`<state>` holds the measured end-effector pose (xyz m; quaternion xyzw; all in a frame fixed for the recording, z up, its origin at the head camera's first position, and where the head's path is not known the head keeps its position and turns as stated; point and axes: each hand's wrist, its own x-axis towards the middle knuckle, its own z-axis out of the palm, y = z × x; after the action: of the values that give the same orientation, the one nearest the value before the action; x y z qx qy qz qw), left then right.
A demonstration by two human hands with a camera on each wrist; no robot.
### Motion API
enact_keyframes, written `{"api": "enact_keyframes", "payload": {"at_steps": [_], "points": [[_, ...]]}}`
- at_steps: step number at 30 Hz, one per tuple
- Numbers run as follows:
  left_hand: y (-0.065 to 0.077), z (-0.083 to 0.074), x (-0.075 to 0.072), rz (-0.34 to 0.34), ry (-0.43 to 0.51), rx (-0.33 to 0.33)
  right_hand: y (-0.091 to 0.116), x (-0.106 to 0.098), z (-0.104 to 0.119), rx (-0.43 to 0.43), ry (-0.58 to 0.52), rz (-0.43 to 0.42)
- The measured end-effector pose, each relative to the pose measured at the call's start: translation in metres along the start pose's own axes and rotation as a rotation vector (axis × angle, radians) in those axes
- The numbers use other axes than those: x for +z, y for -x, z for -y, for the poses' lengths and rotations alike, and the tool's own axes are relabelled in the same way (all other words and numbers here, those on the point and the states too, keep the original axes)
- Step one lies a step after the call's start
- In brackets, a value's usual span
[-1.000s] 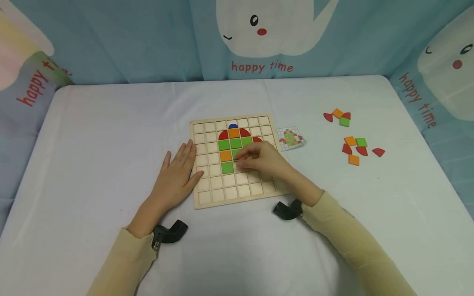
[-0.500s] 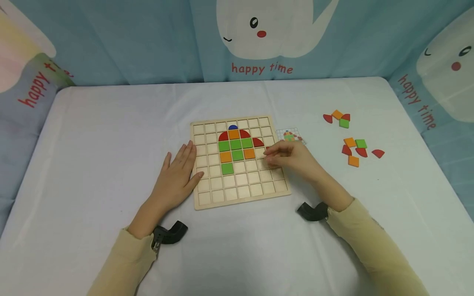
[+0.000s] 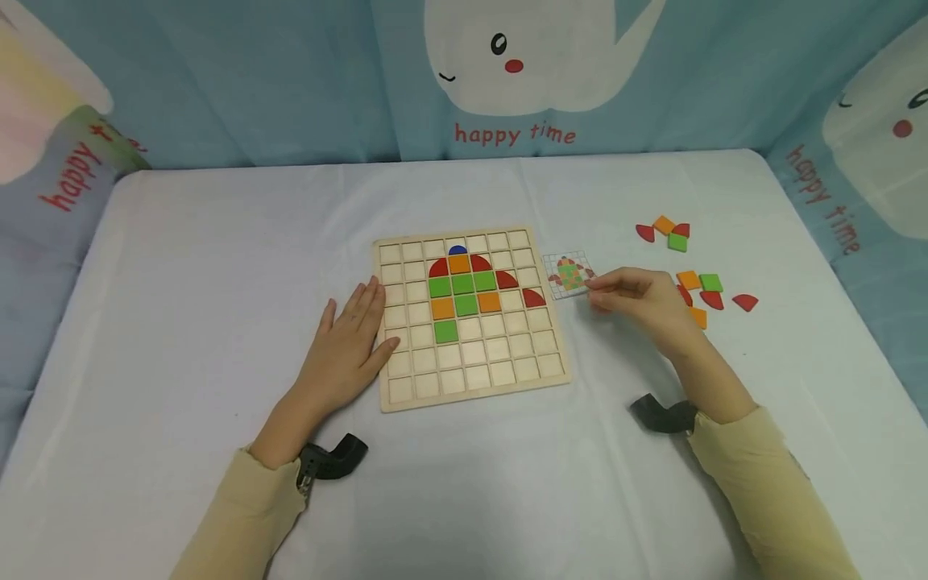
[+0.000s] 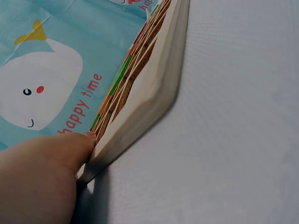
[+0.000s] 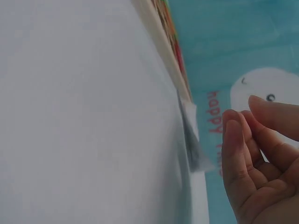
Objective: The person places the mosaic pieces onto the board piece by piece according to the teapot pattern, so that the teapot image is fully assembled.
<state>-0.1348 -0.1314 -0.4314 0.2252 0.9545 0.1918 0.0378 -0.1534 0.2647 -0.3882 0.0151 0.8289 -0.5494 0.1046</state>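
Observation:
My left hand rests flat along the left edge of a wooden grid board, fingers straight, thumb over the rim. In the left wrist view the thumb touches the board's edge. Green, orange, red and blue pieces fill some cells, among them a green square and a red quarter-circle. Just right of a small pattern card is my right hand, its fingertips at or over the card's right edge. The right wrist view shows its fingers bent loosely, thumb apart, nothing between them.
Loose pieces lie at the right of the white table: an orange square in the far group, a green square and a red quarter-circle in the nearer one. My right hand partly covers the nearer group. A blue printed curtain hangs behind.
My right hand has moved off the board to the right, past the pattern card. An orange square and two red quarter-circles on the board's right side are now uncovered. The left hand has stayed put.

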Motion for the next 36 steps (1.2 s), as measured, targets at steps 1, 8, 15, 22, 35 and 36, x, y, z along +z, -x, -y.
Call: {"api": "enact_keyframes", "payload": {"at_steps": [1, 8, 15, 22, 35, 36], "points": [[0.000, 0.000, 0.000, 0.001, -0.001, 0.003, 0.002, -0.004, -0.002, 0.003, 0.010, -0.007], [-0.001, -0.002, 0.001, 0.011, -0.005, 0.002, 0.010, -0.031, -0.011, -0.009, -0.014, -0.107], [0.001, -0.001, 0.002, 0.009, -0.001, -0.007, 0.010, -0.053, -0.016, 0.000, -0.148, -0.183], [0.001, -0.002, 0.001, 0.003, 0.000, 0.000, 0.012, -0.073, -0.025, 0.029, -0.173, -0.260], [-0.001, -0.002, 0.000, -0.001, 0.001, -0.006, 0.011, -0.104, -0.043, 0.147, -0.101, -0.343], [-0.001, -0.002, 0.000, -0.002, 0.001, -0.007, 0.010, -0.105, -0.044, 0.152, -0.103, -0.343]]}}
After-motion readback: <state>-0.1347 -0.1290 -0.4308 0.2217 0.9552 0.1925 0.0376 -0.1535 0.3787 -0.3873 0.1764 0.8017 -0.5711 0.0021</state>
